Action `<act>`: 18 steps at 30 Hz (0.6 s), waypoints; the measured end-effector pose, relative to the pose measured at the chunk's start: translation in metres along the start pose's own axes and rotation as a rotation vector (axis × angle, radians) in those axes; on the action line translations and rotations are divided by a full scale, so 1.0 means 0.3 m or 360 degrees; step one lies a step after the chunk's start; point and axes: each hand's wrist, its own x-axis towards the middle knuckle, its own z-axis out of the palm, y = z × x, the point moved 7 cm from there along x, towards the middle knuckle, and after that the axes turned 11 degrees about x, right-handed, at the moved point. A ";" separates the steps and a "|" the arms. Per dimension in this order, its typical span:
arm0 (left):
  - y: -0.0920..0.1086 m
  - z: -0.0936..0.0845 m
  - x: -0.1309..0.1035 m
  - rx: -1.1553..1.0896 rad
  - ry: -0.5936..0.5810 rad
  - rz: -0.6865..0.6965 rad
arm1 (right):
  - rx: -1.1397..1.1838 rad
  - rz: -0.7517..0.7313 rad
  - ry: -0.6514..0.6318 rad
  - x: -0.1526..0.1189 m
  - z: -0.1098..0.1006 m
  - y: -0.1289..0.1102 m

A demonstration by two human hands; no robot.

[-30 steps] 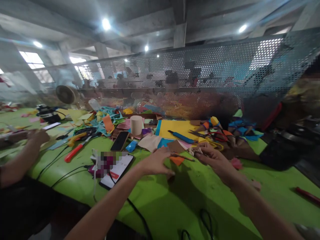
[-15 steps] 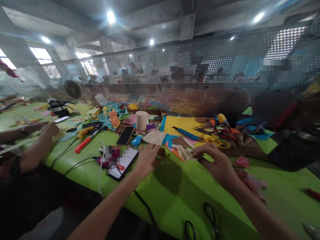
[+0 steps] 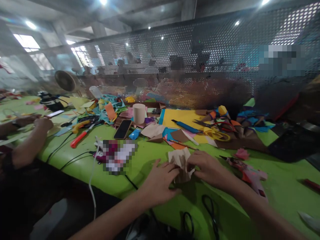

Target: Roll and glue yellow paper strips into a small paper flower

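Observation:
A crumpled cream piece of paper is between my two hands, low over the green table. My right hand is closed on its right side, with the fingertips pinching it. My left hand touches the left side with its fingertips; the thumb is stretched out and the fingers are apart. Just beyond the paper lie orange and blue paper scraps. A pink glue gun rests to the right of my right hand.
Behind are a cream roll, a black phone, a blue cutter and yellow-handled scissors. An orange-handled tool and cables lie left. A co-worker's hands are at far left. A perforated metal screen stands behind.
My left hand has come right and nearer to meet the paper. My right hand has brought the cream paper nearer, and it is spread wider now. The view has shifted slightly.

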 end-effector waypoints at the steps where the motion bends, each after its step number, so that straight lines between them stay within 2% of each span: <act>1: -0.008 0.005 -0.002 0.0005 0.0018 -0.0026 | 0.0018 0.0033 -0.0027 -0.005 0.000 0.009; 6: -0.045 0.003 -0.008 -0.0044 0.0127 -0.0106 | 0.0158 0.0158 -0.0141 -0.030 0.002 0.061; 9: -0.051 -0.003 -0.011 -0.0087 0.0149 -0.0080 | 0.0244 0.0228 -0.0177 -0.035 0.003 0.089; 18: -0.063 -0.017 -0.009 -0.0200 0.0246 -0.0081 | 0.0270 0.0401 -0.0119 -0.037 0.005 0.114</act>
